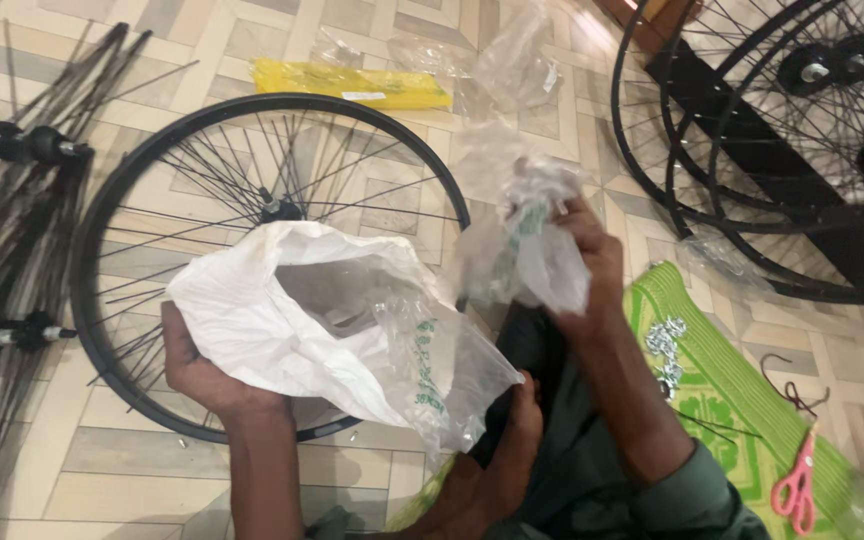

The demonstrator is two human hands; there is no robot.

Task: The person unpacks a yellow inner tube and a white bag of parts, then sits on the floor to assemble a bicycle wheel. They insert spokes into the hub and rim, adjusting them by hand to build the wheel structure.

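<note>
- Patterned beige floor tiles (132,470) lay under everything, with a green woven mat (722,400) at the lower right.
- A white plastic sack (272,310) stood open-mouthed over the near wheel; its inside looked grey, and what it held could not be made out.
- A crumpled clear plastic bag (527,245) with green print was raised beside the sack, its contents too blurred to tell.
- A second clear bag (442,370) with green print hung against the sack's right side.
- The left hand (202,375) was closed on the sack's lower left edge, forearm coming up from the bottom.
- The right hand (582,260) was closed around the crumpled clear bag, wrist bent, sleeve dark green.
- A black spoked bicycle wheel (112,210) lay flat behind the sack, just beyond it a yellow packet (352,85).
- More black wheels (772,150) were stacked at the upper right; hubs with loose spokes (22,145) lay at the left.
- Pink scissors (797,485) and small silver metal parts (667,345) rested on the mat.
</note>
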